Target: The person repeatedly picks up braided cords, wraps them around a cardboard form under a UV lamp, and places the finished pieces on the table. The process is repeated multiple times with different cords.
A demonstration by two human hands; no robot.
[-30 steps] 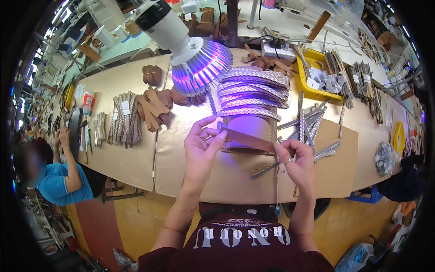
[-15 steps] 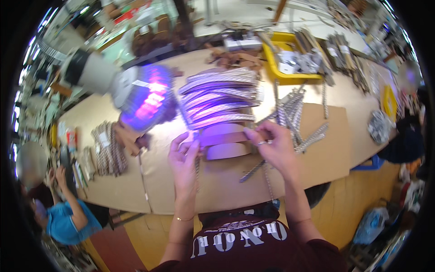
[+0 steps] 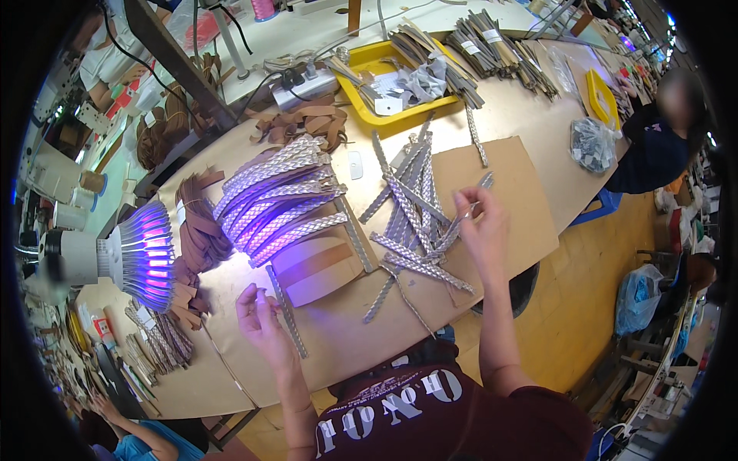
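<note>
My right hand [image 3: 486, 234] has its thumb and fingers closed on a grey-white braided strap [image 3: 486, 181] at the right side of a loose pile of braided straps [image 3: 419, 203]. Curled with the fingertips close to the thumb, my left hand [image 3: 267, 326] shows nothing in its grip. It is beside a single narrow braided strip [image 3: 286, 311]. Above it, a curved tan piece [image 3: 311, 288] with a brown band lies below a row of woven straps [image 3: 280, 184], lit purple. Another braided strip [image 3: 355, 234] runs along the tan piece's right side.
A lamp with a finned head [image 3: 142, 257] glows purple at left. Brown strips [image 3: 201, 223] lie near it. Farther back is a yellow tray [image 3: 384, 119] of strips and scraps. Cardboard [image 3: 511, 196] lies under the pile's right side. A person [image 3: 653, 150] is at far right, another [image 3: 142, 442] at lower left.
The view has turned, so the table appears shifted. Both my hands have left the brown band on the tan piece; the right has moved to the strap pile, the left is drawn back nearer me.
</note>
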